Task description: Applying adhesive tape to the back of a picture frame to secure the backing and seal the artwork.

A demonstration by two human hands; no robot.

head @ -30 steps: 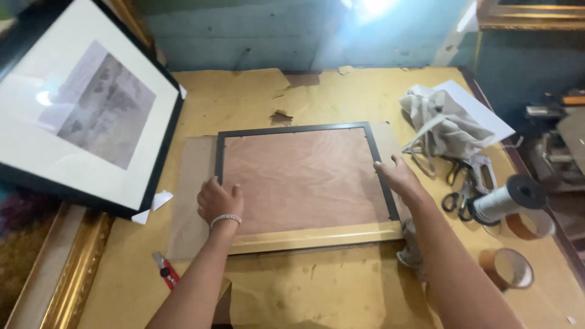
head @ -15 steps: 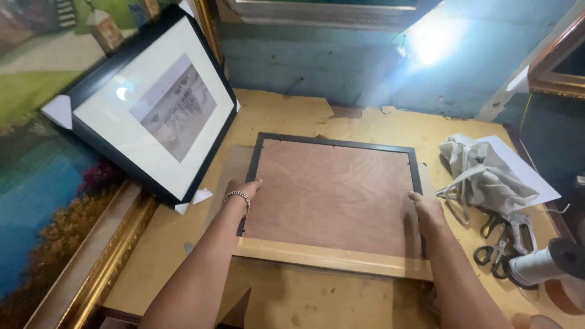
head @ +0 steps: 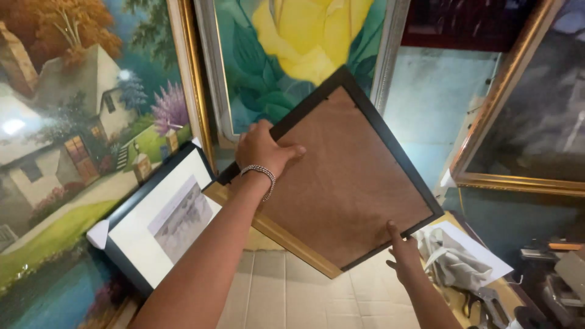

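Note:
A black picture frame point(head: 347, 176) with a brown backing board is lifted off the table, back towards me and tilted like a diamond. A gold-coloured strip runs along its lower left edge. My left hand point(head: 262, 149), with a beaded bracelet at the wrist, grips the frame's upper left edge. Under the lower right edge is my right hand point(head: 403, 256), fingers holding that side up.
A black-framed matted print point(head: 161, 219) leans at the left against a large landscape painting point(head: 73, 134). A yellow rose painting point(head: 304, 55) stands behind. A gold frame point(head: 518, 122) is at the right. A grey cloth on white paper point(head: 454, 256) and tools lie on the cardboard-covered table point(head: 274, 292).
The frame lay flat on the table with both hands at its sides; now both hands have lifted it up and tilted it. The view has swung upward towards the paintings.

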